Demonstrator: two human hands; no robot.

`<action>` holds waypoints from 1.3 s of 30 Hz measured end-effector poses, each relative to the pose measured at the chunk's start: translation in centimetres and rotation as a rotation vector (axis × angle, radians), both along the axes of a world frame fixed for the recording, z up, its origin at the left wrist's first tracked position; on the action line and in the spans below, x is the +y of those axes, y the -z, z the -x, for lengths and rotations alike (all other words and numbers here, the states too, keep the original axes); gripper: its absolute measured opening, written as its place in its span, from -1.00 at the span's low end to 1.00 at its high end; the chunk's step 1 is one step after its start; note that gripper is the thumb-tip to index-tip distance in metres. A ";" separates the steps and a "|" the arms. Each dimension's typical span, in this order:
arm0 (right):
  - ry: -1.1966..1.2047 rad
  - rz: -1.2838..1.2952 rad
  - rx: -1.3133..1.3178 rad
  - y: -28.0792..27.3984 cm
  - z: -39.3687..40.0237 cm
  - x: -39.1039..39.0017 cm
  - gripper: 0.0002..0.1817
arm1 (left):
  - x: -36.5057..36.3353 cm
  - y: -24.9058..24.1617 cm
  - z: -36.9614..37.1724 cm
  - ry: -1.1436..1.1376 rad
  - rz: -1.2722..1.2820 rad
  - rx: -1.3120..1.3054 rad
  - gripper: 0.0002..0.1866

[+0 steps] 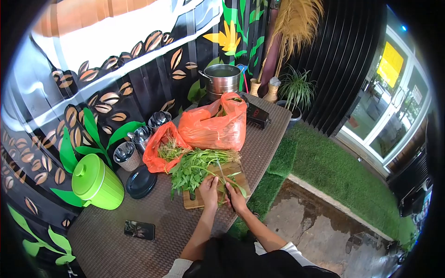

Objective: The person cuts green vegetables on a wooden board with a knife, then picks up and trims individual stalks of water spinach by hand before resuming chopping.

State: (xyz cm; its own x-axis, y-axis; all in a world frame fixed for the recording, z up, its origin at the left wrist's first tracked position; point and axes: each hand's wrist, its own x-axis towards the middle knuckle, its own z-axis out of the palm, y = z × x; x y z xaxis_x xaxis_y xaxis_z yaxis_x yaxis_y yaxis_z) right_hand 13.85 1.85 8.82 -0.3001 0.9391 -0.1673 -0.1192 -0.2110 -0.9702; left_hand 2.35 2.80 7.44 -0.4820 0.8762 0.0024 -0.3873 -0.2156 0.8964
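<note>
A wooden cutting board (pixel 193 203) lies on the table, with a bunch of leafy greens (pixel 189 167) heaped across its far side, roots pointing right. My right hand (pixel 237 198) is closed around the handle of a knife (pixel 220 167), whose blade points away from me over the board. Close on its left, my left hand (pixel 209 187) pinches a green stem that runs toward the knife. A loose leaf (pixel 241 189) sticks out beside the right hand. Behind the bunch, an open orange plastic bag (pixel 155 155) holds root trimmings, and a fuller orange bag (pixel 211 128) stands beside it.
On the brown woven table (pixel 174 222) lie a phone (pixel 139 230) and a dark plate (pixel 141 181). A lime green lidded container (pixel 98 183) stands left, near cups of cutlery (pixel 125 155). A steel pot (pixel 222 81) stands at the back, with a black box (pixel 257 116) nearby.
</note>
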 end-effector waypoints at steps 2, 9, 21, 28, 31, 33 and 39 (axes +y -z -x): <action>0.065 0.038 0.042 0.1 -0.2 1.3 -0.56 | 0.2 0.4 0.4 -0.013 0.001 0.016 -0.84; -0.325 0.285 0.001 -2.8 -0.1 6.8 -0.57 | 0.4 -0.4 2.1 -0.032 0.038 -0.041 -0.79; -0.074 -0.206 -0.135 -4.2 -3.5 2.4 -0.53 | 1.4 0.1 1.8 0.023 0.041 -0.048 -0.60; -0.196 -0.137 -0.113 -2.8 -4.5 -0.2 -0.54 | 0.8 -1.8 1.2 0.152 0.094 0.116 -0.66; -0.185 -0.088 -0.060 -2.0 -4.6 -0.6 -0.55 | 0.7 -1.9 0.9 0.157 0.059 0.152 -0.65; -0.162 -0.064 -0.050 -1.9 -4.6 -0.8 -0.56 | 0.3 -2.4 0.6 0.148 0.048 0.130 -0.68; -0.161 -0.038 -0.043 -2.0 -4.4 -1.8 -0.59 | -0.6 -2.6 0.6 0.205 0.026 0.059 -0.73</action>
State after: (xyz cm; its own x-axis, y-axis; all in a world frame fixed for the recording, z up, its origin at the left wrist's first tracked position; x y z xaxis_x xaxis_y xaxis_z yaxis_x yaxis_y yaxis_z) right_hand 18.25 0.08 10.80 -0.4404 0.8854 -0.1486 -0.0450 -0.1871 -0.9813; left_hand 1.72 2.24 10.07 -0.2933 0.9560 0.0014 -0.3673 -0.1140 0.9231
